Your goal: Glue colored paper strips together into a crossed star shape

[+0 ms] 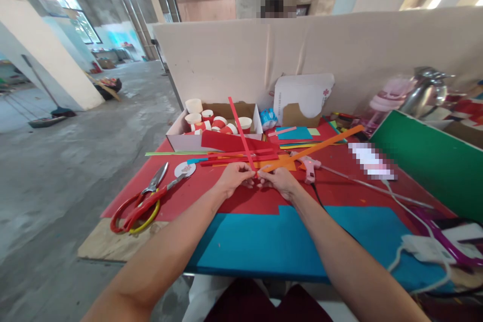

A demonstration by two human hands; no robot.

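My left hand (234, 177) pinches the lower end of a red paper strip (240, 130) that rises up and to the left. My right hand (279, 180) pinches the lower end of an orange paper strip (317, 147) that slants up to the right. The two strip ends meet between my fingertips, just above the red sheet (241, 198) covering the table. A blue sheet (271, 241) lies nearer to me under my forearms.
Red-handled scissors (141, 201) lie at the left. A cardboard box of paper cups (215, 123) stands behind. More coloured strips (226, 156), a glue gun (310, 167) with its cord, a green board (430, 166) and a power strip (426, 247) lie at the right.
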